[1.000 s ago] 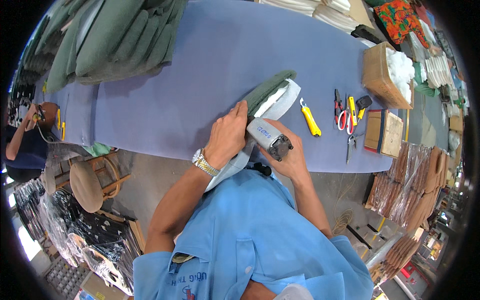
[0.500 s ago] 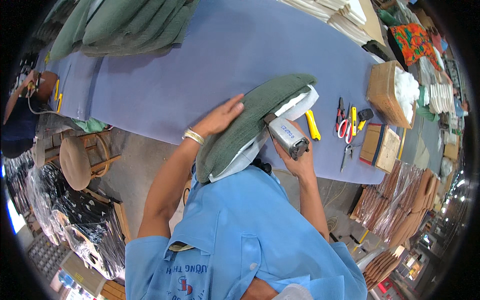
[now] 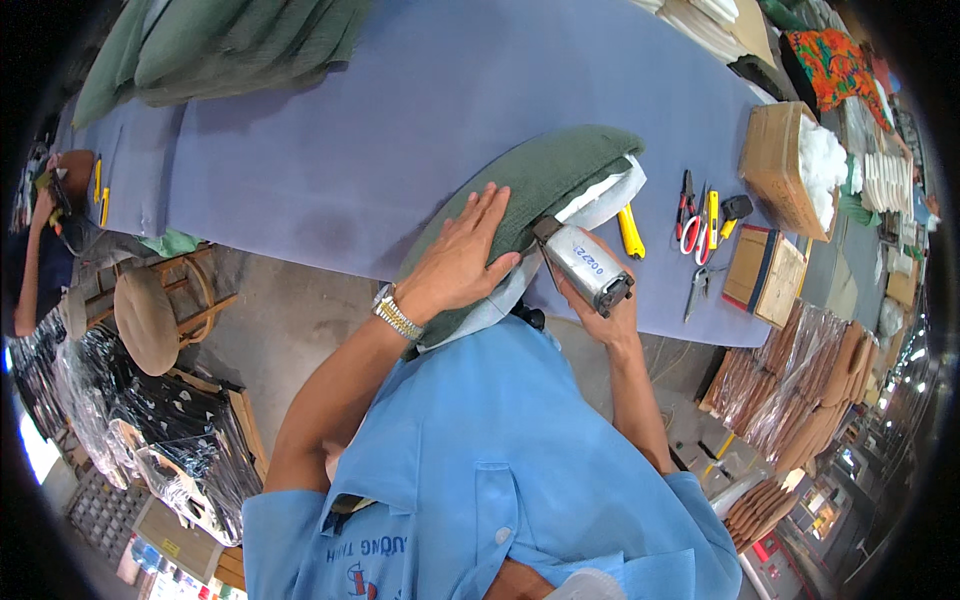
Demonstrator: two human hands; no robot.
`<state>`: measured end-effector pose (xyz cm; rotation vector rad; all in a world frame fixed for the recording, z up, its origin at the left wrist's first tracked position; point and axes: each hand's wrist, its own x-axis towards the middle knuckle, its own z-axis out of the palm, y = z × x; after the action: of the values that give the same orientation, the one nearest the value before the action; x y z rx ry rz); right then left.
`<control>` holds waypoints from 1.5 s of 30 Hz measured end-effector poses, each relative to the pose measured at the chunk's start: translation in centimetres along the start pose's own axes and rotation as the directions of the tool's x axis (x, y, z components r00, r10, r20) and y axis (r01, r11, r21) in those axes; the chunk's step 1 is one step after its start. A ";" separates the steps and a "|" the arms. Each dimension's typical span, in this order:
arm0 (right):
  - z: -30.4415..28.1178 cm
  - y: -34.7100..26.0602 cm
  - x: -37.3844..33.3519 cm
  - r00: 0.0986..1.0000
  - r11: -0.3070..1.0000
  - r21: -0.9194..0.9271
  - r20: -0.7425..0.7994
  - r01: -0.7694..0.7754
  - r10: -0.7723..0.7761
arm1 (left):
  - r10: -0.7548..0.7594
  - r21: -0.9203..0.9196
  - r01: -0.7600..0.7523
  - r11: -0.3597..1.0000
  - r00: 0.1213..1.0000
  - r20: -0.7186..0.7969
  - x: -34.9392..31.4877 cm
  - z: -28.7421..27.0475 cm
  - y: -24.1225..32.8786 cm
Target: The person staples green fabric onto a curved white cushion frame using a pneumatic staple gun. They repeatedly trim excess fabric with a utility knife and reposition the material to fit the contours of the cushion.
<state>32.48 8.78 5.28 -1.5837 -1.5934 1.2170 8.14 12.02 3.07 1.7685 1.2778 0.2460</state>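
A padded seat cushion [image 3: 545, 160] in dark green fabric stands tilted at the table's near edge, leaning by my shirt. White lining [image 3: 598, 200] shows along its right side. My left hand [image 3: 467, 250] lies flat on the green face, fingers stretched out and thumb toward the right edge. In my right hand [image 3: 612, 312] is a silver staple gun [image 3: 580, 262], its dark nose against or very close to the cushion's edge; I cannot tell which. Part of the grip is hidden behind the tool's body.
Right of the cushion, a yellow-handled tool [image 3: 630, 232], red-handled scissors [image 3: 690, 232], a yellow cutter [image 3: 712, 222] and pliers [image 3: 697, 292] lie on the blue table [image 3: 300, 150]. Beyond are a carton of white stuffing [image 3: 775, 160] and a small box [image 3: 765, 275]. Green covers [image 3: 240, 50] are piled far left.
My left hand has shifted from the cushion's left edge onto its green face, fingers now spread flatter. The staple gun stays at the right edge, its body tilted slightly differently.
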 end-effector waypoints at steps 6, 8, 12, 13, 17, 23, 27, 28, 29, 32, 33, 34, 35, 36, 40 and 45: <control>0.3 0.3 -0.4 0.985 0.988 0.023 0.079 0.152 -0.153 | -0.033 0.091 0.041 0.995 0.995 -0.092 -0.3 0.5 0.6; 0.5 -0.1 -0.3 0.988 0.991 0.035 0.085 0.126 -0.128 | -0.026 0.091 0.036 0.995 0.995 -0.100 -0.4 0.4 0.7; 0.1 -1.0 -0.1 0.988 0.997 -0.027 0.137 0.070 -0.066 | -0.008 0.100 0.020 0.995 0.993 -0.121 -0.5 0.7 0.6; 0.1 -1.2 0.1 0.988 0.997 -0.035 0.141 0.069 -0.064 | -0.008 0.105 0.023 0.994 0.990 -0.139 -0.4 1.0 0.5; 0.6 -2.0 0.5 0.991 0.996 -0.073 0.126 0.050 -0.041 | -0.004 0.118 0.025 0.993 0.985 -0.175 0.2 1.4 0.4; 1.0 -1.0 -0.3 0.990 0.991 -0.051 0.082 0.120 -0.115 | -0.010 0.097 0.028 0.995 0.982 -0.188 -0.2 0.6 0.5; 1.1 -1.3 -0.6 0.990 0.992 -0.063 0.100 0.105 -0.098 | -0.006 0.079 0.021 0.997 0.982 -0.191 -0.3 0.4 0.4; 1.0 -1.8 -0.5 0.989 0.992 -0.080 0.122 0.093 -0.083 | 0.007 0.090 0.012 0.996 0.978 -0.208 -0.3 0.7 0.3; 0.9 -2.5 -0.4 0.987 0.992 -0.096 0.146 0.079 -0.064 | 0.016 0.100 0.006 0.995 0.975 -0.221 -0.3 1.1 0.1; 1.3 -3.2 0.0 0.988 0.992 -0.114 0.152 0.056 -0.038 | 0.003 0.110 0.023 0.994 0.972 -0.234 -0.1 1.4 0.4; 1.4 -3.1 0.0 0.989 0.992 -0.115 0.144 0.051 -0.034 | -0.008 0.111 0.035 0.993 0.972 -0.234 0.0 1.5 0.5; 1.3 -3.0 -0.2 0.989 0.994 -0.106 0.148 0.026 -0.010 | -0.013 0.100 0.037 0.994 0.973 -0.230 -0.1 1.8 0.5; 1.4 -3.0 -0.2 0.990 0.996 -0.092 0.139 0.008 0.005 | -0.005 0.102 0.029 0.994 0.974 -0.228 0.1 1.6 0.3; 1.5 -3.0 -0.2 0.991 0.997 -0.077 0.130 -0.009 0.019 | 0.003 0.105 0.021 0.994 0.974 -0.225 0.1 1.4 0.2; 1.7 -2.1 -1.0 0.994 0.998 -0.050 0.103 0.048 -0.042 | 0.008 0.111 0.017 0.994 0.975 -0.221 -0.1 1.1 0.4; 1.2 -2.1 -1.5 0.988 0.995 -0.088 0.146 0.053 -0.040 | -0.012 0.089 0.032 0.995 0.978 -0.207 -0.4 1.2 0.5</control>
<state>30.63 7.35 6.92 -1.5346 -1.7906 1.2751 9.05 11.06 2.94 1.8431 1.4763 0.3717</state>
